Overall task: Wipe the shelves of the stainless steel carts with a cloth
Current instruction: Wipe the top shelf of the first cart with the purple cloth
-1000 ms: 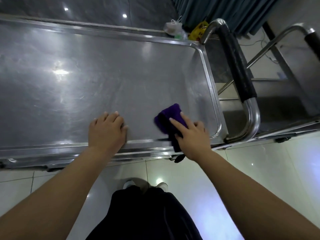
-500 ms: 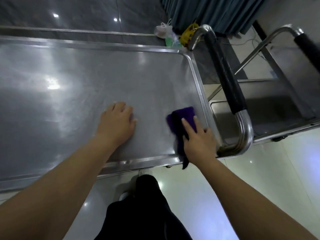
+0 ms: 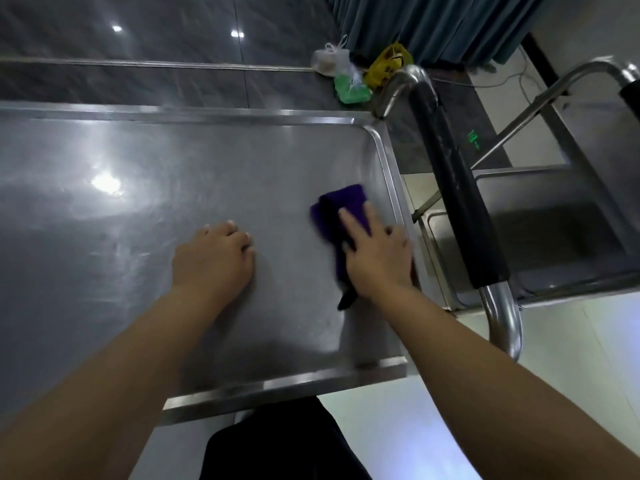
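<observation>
— two hands on one steel shelf. start at the left, what's there?

— left of the left hand it's bare metal with a bright light glare on it, up and to the left of the knuckles. the shelf rim runs along the far side beyond both hands.

— and the left hand itself?

— palm down on the shelf, fingers curled a little at the tips, holding nothing. it just rests flat on the metal.

— next over?

— a strip of bare shelf between the hands, then the cloth, purple, folded. it lies on the shelf under the right hand, sticking out past the fingertips on the far side, with a dark tail poking out by the wrist on the near side.

— how is that hand set?

— spread open, fingers straight, pressing flat on top of the cloth rather than gripping around it. the cloth looks smeared with motion blur.

— right of it?

— the shelf's raised right rim sits just beside the right hand. past that is the cart handle, a steel tube with a black sleeve. further right a second cart stands close by.

— anything beyond the hands?

— some plastic bags on the floor, white, green and yellow, near a teal curtain.
</observation>
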### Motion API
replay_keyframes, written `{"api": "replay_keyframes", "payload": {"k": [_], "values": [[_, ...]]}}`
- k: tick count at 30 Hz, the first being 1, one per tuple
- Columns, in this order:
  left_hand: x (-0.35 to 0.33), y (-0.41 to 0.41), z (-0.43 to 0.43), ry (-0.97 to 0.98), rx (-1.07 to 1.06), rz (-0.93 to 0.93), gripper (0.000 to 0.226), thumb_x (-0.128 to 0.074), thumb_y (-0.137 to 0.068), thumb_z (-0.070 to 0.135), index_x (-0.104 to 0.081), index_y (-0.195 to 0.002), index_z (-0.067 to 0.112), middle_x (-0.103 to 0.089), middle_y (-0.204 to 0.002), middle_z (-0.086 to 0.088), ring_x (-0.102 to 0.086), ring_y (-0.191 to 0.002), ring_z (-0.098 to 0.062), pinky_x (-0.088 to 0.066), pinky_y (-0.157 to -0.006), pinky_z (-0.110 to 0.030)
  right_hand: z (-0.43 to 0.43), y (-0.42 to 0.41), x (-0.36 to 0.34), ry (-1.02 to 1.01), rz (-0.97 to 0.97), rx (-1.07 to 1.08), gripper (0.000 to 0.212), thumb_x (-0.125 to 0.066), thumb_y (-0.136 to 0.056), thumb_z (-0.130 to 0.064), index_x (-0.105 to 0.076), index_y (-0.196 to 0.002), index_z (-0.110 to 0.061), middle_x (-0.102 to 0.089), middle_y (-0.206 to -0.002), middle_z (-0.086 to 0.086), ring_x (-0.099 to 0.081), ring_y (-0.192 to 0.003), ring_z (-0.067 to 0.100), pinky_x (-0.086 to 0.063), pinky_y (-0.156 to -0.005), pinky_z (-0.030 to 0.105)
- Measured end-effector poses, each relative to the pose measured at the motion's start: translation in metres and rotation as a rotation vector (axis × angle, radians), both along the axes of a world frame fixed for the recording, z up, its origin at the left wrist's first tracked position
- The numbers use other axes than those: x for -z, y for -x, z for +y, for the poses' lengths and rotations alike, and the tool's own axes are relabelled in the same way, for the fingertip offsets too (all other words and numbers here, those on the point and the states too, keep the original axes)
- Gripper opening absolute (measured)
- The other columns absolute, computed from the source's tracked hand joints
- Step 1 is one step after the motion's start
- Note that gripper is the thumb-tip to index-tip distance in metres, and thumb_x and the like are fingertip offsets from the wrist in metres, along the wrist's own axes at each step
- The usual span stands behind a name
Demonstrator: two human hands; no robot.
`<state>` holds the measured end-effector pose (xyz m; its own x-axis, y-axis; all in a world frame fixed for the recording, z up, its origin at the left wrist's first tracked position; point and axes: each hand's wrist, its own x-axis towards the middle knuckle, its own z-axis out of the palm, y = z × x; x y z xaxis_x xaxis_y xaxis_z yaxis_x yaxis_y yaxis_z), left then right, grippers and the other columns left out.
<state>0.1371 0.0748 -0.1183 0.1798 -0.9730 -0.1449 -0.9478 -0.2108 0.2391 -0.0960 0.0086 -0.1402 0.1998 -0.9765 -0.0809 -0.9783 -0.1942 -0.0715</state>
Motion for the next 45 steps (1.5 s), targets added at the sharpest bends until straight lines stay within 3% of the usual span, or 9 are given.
{"api": "replay_keyframes", "payload": {"k": [4, 11, 15, 18, 24, 29, 34, 39, 45], "values": [[-0.006, 0.001, -0.005, 0.001, -0.006, -0.026, 0.028, -0.049, -0.091, 0.037, -0.07, -0.098, 0.02, -0.062, -0.109, -0.001, -0.058, -0.097, -0.032, -0.048, -0.073, -0.04, -0.038, -0.012, -0.005, -0.033, -0.019, 0.415, 0.057, -0.041, -0.092, -0.039, -0.021, -0.146, -0.04, -0.008, -0.158, 0.003, -0.021, -0.127, 0.042, -0.02, -0.103, 0.053], [-0.018, 0.002, -0.045, -0.023, -0.102, -0.035, 0.035, -0.048, -0.09, 0.039, -0.064, -0.094, 0.009, -0.059, -0.102, -0.013, -0.056, -0.092, -0.037, -0.048, -0.075, -0.042, -0.03, -0.04, -0.005, -0.047, -0.09, -0.184, 0.055, -0.044, -0.092, -0.04, -0.024, -0.142, -0.047, -0.013, -0.157, -0.005, -0.029, -0.11, 0.028, -0.022, -0.09, 0.038], [-0.014, -0.004, -0.079, 0.025, -0.023, 0.046, 0.04, -0.053, -0.089, 0.039, -0.055, -0.119, 0.013, -0.048, -0.135, -0.01, -0.043, -0.122, -0.035, -0.042, -0.092, -0.048, -0.068, -0.018, -0.005, 0.018, -0.063, 0.13, 0.053, -0.044, -0.093, -0.038, -0.027, -0.143, -0.04, -0.015, -0.156, -0.002, -0.027, -0.121, 0.036, -0.025, -0.099, 0.049], [-0.005, -0.012, -0.094, -0.053, -0.017, 0.054, 0.042, -0.049, -0.091, 0.044, -0.052, -0.125, 0.018, -0.045, -0.138, -0.005, -0.041, -0.124, -0.031, -0.043, -0.096, -0.049, -0.1, -0.032, -0.005, -0.025, -0.096, 0.45, 0.058, -0.044, -0.093, -0.036, -0.021, -0.146, -0.037, -0.008, -0.158, 0.002, -0.024, -0.124, 0.04, -0.024, -0.1, 0.05], [0.004, -0.015, -0.089, -0.037, 0.015, -0.035, 0.045, -0.045, -0.092, 0.044, -0.05, -0.129, 0.02, -0.047, -0.134, -0.004, -0.046, -0.117, -0.03, -0.047, -0.089, -0.045, -0.142, -0.063, -0.001, -0.068, -0.09, 0.016, 0.055, -0.04, -0.095, -0.037, -0.021, -0.146, -0.042, -0.009, -0.159, -0.002, -0.01, -0.137, 0.04, -0.011, -0.11, 0.053], [0.009, -0.018, -0.09, -0.044, 0.021, -0.028, 0.049, -0.044, -0.093, 0.047, -0.045, -0.135, 0.022, -0.041, -0.141, 0.0, -0.043, -0.124, -0.027, -0.045, -0.093, -0.044, -0.172, -0.063, -0.005, -0.015, -0.154, 0.471, 0.06, -0.042, -0.091, -0.029, -0.021, -0.146, -0.041, -0.009, -0.158, -0.002, -0.027, -0.123, 0.036, -0.025, -0.096, 0.045], [0.01, -0.021, -0.089, -0.057, 0.001, -0.043, 0.051, -0.043, -0.093, 0.049, -0.043, -0.137, 0.025, -0.035, -0.148, 0.001, -0.037, -0.131, -0.027, -0.041, -0.098, -0.044, -0.175, -0.074, -0.002, -0.045, -0.128, 0.023, 0.055, -0.043, -0.094, -0.033, -0.024, -0.144, -0.046, -0.01, -0.159, -0.006, -0.013, -0.136, 0.039, -0.011, -0.111, 0.053], [0.01, -0.021, -0.085, -0.066, 0.0, -0.005, 0.052, -0.042, -0.093, 0.051, -0.038, -0.14, 0.029, -0.028, -0.152, 0.003, -0.033, -0.135, -0.026, -0.038, -0.101, -0.042, -0.176, -0.062, -0.003, 0.007, -0.184, 0.391, 0.054, -0.042, -0.094, -0.033, -0.024, -0.144, -0.045, -0.012, -0.158, -0.005, -0.029, -0.121, 0.032, -0.023, -0.1, 0.041], [0.004, -0.027, -0.083, -0.124, 0.038, 0.025, 0.056, -0.046, -0.092, 0.047, -0.036, -0.142, 0.025, -0.024, -0.154, 0.002, -0.025, -0.139, -0.024, -0.031, -0.108, -0.039, -0.128, -0.061, 0.001, 0.023, -0.236, 0.134, 0.05, -0.047, -0.092, -0.036, -0.035, -0.14, -0.043, -0.026, -0.154, -0.007, -0.03, -0.12, 0.032, -0.026, -0.105, 0.042]]}}
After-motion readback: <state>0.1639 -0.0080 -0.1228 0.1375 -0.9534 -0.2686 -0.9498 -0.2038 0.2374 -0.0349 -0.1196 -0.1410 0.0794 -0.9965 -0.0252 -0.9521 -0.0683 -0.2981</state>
